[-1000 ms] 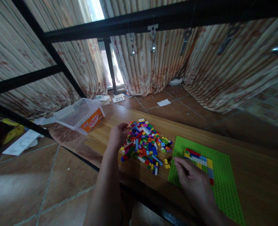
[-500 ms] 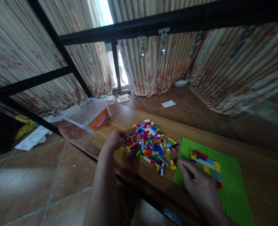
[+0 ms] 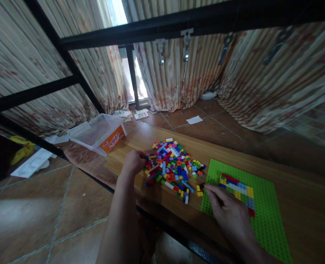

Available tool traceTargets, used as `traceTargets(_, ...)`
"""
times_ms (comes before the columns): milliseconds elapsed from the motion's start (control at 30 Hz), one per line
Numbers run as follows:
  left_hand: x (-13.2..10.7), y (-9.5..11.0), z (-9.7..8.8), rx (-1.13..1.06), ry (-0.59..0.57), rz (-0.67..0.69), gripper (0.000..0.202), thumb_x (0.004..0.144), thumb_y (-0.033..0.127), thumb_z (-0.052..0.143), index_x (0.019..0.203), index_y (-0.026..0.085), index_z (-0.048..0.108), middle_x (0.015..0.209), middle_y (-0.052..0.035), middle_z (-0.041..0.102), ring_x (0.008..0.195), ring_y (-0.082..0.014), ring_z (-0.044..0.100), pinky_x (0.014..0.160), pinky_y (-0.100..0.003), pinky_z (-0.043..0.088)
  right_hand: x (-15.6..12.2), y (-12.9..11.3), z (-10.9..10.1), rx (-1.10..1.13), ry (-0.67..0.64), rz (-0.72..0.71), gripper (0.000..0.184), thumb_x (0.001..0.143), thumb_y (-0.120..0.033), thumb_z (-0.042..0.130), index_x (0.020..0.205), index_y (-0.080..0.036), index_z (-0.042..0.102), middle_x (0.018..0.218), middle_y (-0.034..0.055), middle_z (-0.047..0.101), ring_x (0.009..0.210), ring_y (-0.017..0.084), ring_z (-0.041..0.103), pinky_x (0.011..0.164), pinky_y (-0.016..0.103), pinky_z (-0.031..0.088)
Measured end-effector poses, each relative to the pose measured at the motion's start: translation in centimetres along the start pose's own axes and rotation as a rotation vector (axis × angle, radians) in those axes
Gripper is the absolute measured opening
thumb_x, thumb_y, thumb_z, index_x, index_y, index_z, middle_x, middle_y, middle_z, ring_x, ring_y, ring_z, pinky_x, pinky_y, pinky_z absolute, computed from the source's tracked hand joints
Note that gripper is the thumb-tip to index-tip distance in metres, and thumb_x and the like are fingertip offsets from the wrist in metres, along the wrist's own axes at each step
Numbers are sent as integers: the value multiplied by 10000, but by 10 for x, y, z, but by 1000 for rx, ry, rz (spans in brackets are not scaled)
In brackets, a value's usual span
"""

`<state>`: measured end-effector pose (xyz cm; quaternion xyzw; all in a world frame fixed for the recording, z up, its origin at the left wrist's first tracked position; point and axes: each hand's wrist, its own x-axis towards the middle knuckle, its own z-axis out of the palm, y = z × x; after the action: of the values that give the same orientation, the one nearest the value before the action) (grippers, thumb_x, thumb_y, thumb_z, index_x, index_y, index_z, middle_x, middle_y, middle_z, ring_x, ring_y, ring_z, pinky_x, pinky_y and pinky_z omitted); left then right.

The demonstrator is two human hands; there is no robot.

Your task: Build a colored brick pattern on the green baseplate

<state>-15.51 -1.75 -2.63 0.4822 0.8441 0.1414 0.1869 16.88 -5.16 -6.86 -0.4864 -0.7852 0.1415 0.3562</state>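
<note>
A heap of small coloured toy bricks (image 3: 169,165) lies on the wooden board. My left hand (image 3: 135,161) rests at the heap's left edge, fingers curled together; their tips are hidden, so what they hold cannot be made out. On the right is a green baseplate (image 3: 269,205) bearing a block of joined coloured bricks (image 3: 240,189). My right hand (image 3: 229,209) reaches over the plate's left edge, thumb and forefinger pinched. Something small and dark shows at its fingertips, too unclear to name. Just beside them sit yellow bricks (image 3: 199,190).
A clear plastic box (image 3: 96,134) with an orange label stands at the board's far left. A black metal frame (image 3: 151,35) with hanging hooks crosses above. Beyond are striped curtains (image 3: 173,80), and papers (image 3: 194,120) on the tiled floor.
The whole view has shifted slightly, so things appear a little further left. Both hands keep nearly the same place by the bricks; no brick has visibly moved.
</note>
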Motion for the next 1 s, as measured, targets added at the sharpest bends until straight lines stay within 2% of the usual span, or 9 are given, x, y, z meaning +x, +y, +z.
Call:
traceTargets(567,5,-6,4,-101,76,-53,126,695,177,619,761,186,725,664,-45,704,717,-179,641,639,-241,450,-3,3,3,1,-21,5,227,926,-326,487,988,-229,683,965,25,753,850,171,721,728,264,571)
traceTargets(700,7,-2,2,-204,147,-71,193,746,205,553,850,139,702,749,-76,723,703,-174,655,620,-240,468,-1,1,2,-5,-15,2,227,930,-318,480,980,-226,682,960,27,753,850,170,721,728,262,569)
traceTargets(900,9,3,0,-357,218,-83,374,811,209,442,1114,119,640,863,-81,733,698,-136,686,563,-192,480,-1,0,1,-8,-15,6,232,924,-319,487,970,-222,693,956,30,755,850,172,721,721,254,567)
traceTargets(1000,7,2,1,-309,220,-86,373,807,210,448,1088,144,685,809,-70,731,678,-148,678,566,-207,469,-1,0,1,8,-29,3,229,924,-314,489,978,-224,693,955,24,754,849,167,720,729,253,565)
